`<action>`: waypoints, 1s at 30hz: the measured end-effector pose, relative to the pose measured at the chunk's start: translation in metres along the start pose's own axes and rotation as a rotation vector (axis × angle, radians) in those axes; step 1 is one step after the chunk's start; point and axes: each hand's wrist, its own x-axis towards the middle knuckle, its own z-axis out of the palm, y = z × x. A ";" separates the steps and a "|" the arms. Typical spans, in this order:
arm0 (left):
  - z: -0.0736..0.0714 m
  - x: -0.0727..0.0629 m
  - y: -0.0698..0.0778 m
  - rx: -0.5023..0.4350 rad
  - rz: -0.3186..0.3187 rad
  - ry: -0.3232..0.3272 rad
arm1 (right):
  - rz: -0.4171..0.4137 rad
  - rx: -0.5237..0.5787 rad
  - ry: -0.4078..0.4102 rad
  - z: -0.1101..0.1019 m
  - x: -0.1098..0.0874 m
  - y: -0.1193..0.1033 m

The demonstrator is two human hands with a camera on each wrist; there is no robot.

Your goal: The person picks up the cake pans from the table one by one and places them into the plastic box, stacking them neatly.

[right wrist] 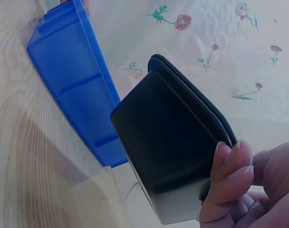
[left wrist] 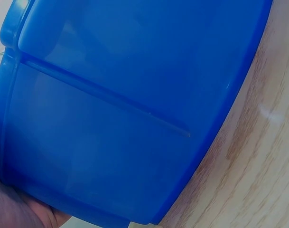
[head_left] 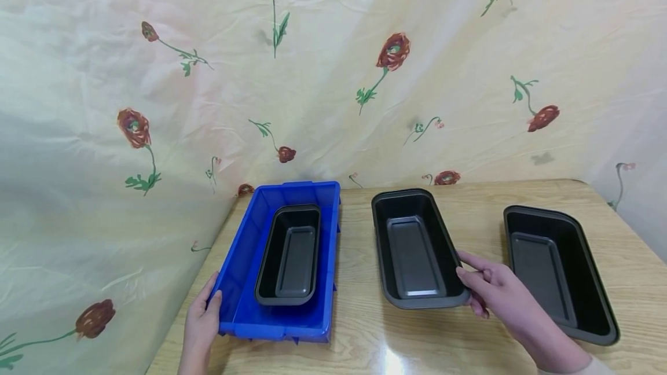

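A blue plastic bin (head_left: 245, 311) stands on the left of the wooden table, with a black loaf pan (head_left: 297, 262) lying inside it. My left hand (head_left: 200, 314) grips the bin's near left corner, thumb over the rim. In the left wrist view the bin's blue wall (left wrist: 106, 123) fills most of the picture. My right hand (head_left: 492, 288) pinches the near right rim of a second loaf pan (head_left: 417, 253), which is held up over the table beside the bin. The right wrist view shows that pan's dark outer side (right wrist: 158, 137) and the fingers curled at its rim.
A third black loaf pan (head_left: 544, 271) rests on the wooden table (head_left: 359, 317) at the right, close beside the right forearm. Behind the table hangs a pale sheet (head_left: 323, 74) printed with red flowers, which also runs along the left side.
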 end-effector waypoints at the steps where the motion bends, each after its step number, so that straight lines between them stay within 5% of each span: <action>1: 0.000 0.000 0.000 0.000 -0.002 -0.001 | -0.012 0.002 -0.005 0.001 0.001 -0.001; 17: -0.001 0.000 0.000 0.002 -0.009 0.000 | -0.079 0.049 -0.038 0.020 0.014 -0.016; 24: 0.000 0.000 0.001 0.000 -0.005 0.000 | -0.193 0.067 -0.075 0.030 0.022 -0.017; 30: 0.000 0.000 0.000 0.002 -0.009 0.004 | -0.116 0.078 -0.069 0.039 0.023 -0.022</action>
